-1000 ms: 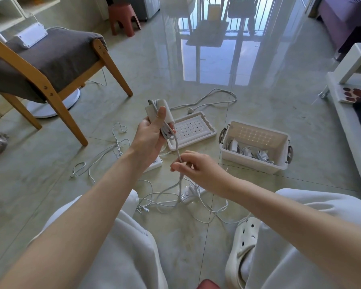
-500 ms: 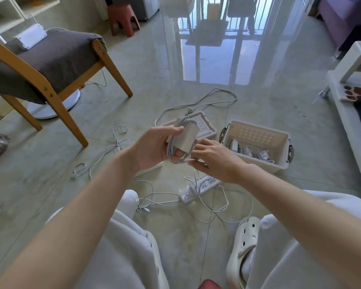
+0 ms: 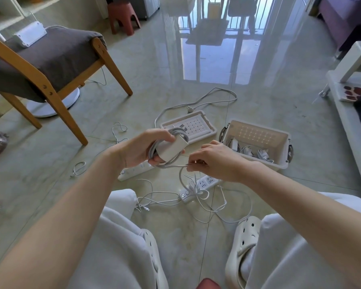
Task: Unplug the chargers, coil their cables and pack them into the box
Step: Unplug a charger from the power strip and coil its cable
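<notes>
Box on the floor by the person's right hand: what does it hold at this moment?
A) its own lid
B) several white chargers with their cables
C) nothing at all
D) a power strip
B: several white chargers with their cables lie along the near wall inside the box, while its lid lies on the floor beside it.

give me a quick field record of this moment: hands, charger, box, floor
left hand: grips the white charger brick, cable looped round it
right hand: fingers pinch the cable where it leaves the coil
box: open on the floor, coiled chargers inside
lid: on the floor left of the box
power strip: below the hands, thin cables tangled over it
step: charger not yet packed
</notes>
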Tool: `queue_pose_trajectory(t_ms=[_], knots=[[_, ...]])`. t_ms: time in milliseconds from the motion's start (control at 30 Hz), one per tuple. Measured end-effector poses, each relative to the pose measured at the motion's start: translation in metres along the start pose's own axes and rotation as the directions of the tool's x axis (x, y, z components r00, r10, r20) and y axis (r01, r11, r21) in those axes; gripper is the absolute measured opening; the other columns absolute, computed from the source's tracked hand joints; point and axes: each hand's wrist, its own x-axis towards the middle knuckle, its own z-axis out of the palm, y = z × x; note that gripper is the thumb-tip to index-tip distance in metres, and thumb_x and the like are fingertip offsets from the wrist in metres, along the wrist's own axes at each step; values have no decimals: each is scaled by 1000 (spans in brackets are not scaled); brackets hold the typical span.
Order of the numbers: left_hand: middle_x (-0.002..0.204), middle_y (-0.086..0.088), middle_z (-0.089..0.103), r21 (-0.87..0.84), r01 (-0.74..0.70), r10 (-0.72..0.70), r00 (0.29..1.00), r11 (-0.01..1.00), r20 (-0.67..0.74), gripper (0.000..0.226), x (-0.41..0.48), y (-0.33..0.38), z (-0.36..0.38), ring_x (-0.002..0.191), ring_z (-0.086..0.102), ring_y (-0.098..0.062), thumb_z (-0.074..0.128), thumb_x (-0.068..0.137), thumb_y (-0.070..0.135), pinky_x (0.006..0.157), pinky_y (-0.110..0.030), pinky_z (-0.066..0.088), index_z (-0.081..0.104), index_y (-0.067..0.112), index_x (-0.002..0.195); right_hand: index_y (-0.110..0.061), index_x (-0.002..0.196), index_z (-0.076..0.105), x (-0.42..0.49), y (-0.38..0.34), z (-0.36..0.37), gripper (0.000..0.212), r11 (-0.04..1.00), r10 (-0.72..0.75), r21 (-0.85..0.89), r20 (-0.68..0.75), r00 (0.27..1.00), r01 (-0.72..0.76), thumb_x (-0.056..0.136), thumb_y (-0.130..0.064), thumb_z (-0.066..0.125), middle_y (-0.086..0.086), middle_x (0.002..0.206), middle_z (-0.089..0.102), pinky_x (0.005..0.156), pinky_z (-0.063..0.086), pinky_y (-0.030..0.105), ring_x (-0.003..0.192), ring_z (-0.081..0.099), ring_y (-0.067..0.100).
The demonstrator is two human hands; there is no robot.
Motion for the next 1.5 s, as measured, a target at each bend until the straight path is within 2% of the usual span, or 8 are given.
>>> queue_pose_trajectory(t_ms=[167,267,667,767,867,1067,1300,1500], knots=[[68,2,62,-13,1,-2,993,1000,-116,33,0,-3,-5,56,43,-13,57,64,37,46,-20,27,60,17,90,-37,111,65,2,-2,-8,31,878,203,428,70,977,-214,80,-40,68,-16,63,65,76,50,24,65,59,2],[67,4,63,-9,1,-3,975,1000,-221,33,2,-3,-7,60,48,-13,51,68,38,52,-24,29,59,17,93,-37,121,59,-2,-10,-12,35,797,79,570,233,969,-202,87,-29,64,-13,54,57,52,35,18,51,42,6],[82,-8,59,-249,-127,67,969,960,-237,21,4,3,-9,48,43,-11,49,83,28,38,-16,30,55,14,97,-7,109,60,-10,-28,-4,22,500,-126,776,504,855,-384,97,-15,44,-4,100,60,95,41,23,93,55,4],[85,-10,59,-360,-155,63,965,920,-255,18,2,5,-13,48,51,-10,39,92,20,38,-15,35,52,14,103,-7,102,66,-6,-10,-5,36,666,120,646,402,908,-374,95,-36,46,5,100,66,76,44,32,79,55,17],[83,-8,64,-327,-62,12,988,943,-154,23,4,2,-5,57,57,-13,50,84,24,41,-16,42,53,15,105,-19,74,67,-4,6,-3,51,965,223,104,155,962,-241,89,-59,39,-1,77,68,72,50,32,67,60,17],[82,-12,59,26,122,-124,984,992,129,43,6,-5,9,40,39,-9,56,71,32,36,-16,28,54,7,107,-26,105,59,-5,-1,-5,39,955,66,-294,88,994,-37,99,-47,26,-11,74,62,61,38,25,61,52,12],[85,-8,55,220,116,-125,992,969,29,66,4,-10,-2,69,50,-21,63,52,46,53,-25,34,57,13,110,-31,112,62,-4,-1,-6,23,941,126,279,231,965,-190,98,-26,44,-12,104,54,72,49,23,74,63,8],[86,-12,50,227,69,-85,994,971,62,74,-2,-9,-6,72,40,-26,61,55,43,46,-22,29,53,2,116,-24,111,59,-9,-1,-10,30,571,48,763,337,940,-303,96,-4,44,-11,91,58,61,44,12,63,48,2]])
